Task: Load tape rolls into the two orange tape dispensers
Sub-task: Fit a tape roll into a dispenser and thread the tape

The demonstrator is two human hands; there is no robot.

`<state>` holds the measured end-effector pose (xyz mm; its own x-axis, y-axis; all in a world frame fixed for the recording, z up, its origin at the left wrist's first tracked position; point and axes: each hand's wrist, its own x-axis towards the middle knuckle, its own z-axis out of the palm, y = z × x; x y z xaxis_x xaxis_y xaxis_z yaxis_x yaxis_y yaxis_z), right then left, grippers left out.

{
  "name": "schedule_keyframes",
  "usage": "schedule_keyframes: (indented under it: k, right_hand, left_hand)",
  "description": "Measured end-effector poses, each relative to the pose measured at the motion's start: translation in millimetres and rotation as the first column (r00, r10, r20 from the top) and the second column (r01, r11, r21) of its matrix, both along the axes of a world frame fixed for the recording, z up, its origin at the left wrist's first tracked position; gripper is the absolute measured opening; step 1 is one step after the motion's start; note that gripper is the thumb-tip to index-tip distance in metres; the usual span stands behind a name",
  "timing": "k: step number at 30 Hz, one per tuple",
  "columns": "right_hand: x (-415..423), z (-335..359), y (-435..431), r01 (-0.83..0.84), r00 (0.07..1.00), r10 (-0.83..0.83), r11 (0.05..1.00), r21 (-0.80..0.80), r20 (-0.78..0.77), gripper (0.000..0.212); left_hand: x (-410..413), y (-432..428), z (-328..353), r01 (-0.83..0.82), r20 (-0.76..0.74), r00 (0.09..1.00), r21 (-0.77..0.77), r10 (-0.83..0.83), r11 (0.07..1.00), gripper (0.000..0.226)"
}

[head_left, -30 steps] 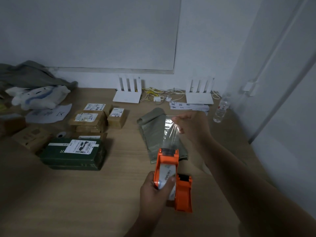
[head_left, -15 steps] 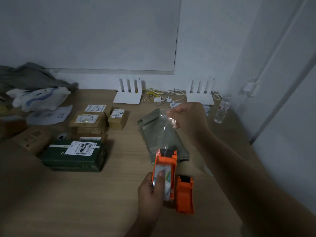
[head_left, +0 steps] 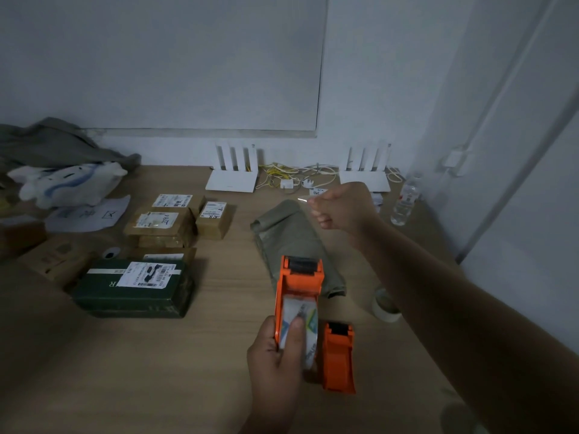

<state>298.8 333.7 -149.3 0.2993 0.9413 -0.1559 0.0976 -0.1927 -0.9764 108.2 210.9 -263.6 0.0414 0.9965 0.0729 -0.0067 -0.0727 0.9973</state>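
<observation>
My left hand (head_left: 277, 355) grips an orange tape dispenser (head_left: 299, 283) with a clear tape roll (head_left: 300, 324) seated in it, my thumb pressing on the roll. My right hand (head_left: 341, 206) is stretched forward above the table, fingers pinched on the free end of the clear tape (head_left: 303, 200), which is drawn out far from the dispenser's mouth. A second orange dispenser (head_left: 338, 358) lies on the wooden table just right of my left hand. Another tape roll (head_left: 383, 306) sits on the table, partly hidden under my right forearm.
A grey-green mailer bag (head_left: 294, 245) lies beyond the dispenser. A green box (head_left: 134, 288) and several labelled cardboard parcels (head_left: 163, 222) sit at left. Two white routers (head_left: 232, 180) with cables stand by the wall; a water bottle (head_left: 404, 205) is at right.
My right hand has pulled the tape end farther away and upward, lengthening the drawn strip. My left hand with the dispenser has stayed nearly in place.
</observation>
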Motion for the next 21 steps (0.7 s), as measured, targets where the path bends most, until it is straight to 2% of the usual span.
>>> schedule_keyframes:
  k: [4, 10, 14, 18, 21]
  right_hand:
    - [1, -2, 2, -0.017, 1.000, 0.016, 0.997, -0.078, -0.008, 0.030]
    - [-2, -17, 1, 0.071, 0.997, -0.067, 0.991, -0.113, 0.037, 0.019]
    - [-2, -35, 3, 0.056, 0.998, -0.058, 0.977, -0.204, 0.000, 0.025]
    - [-5, -61, 4, 0.073, 0.997, -0.064, 0.945, -0.319, 0.037, 0.036]
    - [-8, -74, -1, 0.075, 0.997, -0.073, 0.941, -0.329, 0.017, 0.044]
  left_hand:
    - [-1, 1, 2, 0.027, -0.003, 1.000, 0.031, -0.027, 0.999, 0.029]
    - [-4, -1, 13, 0.028, 0.013, 0.999, 0.063, -0.029, 0.998, 0.028]
    - [-8, -5, 13, 0.027, -0.002, 1.000, 0.070, -0.027, 0.997, 0.028]
    - [-11, -7, 9, 0.023, -0.039, 0.999, 0.080, -0.020, 0.997, 0.031]
    - [-12, -7, 5, 0.016, -0.056, 0.998, 0.083, -0.011, 0.996, 0.031]
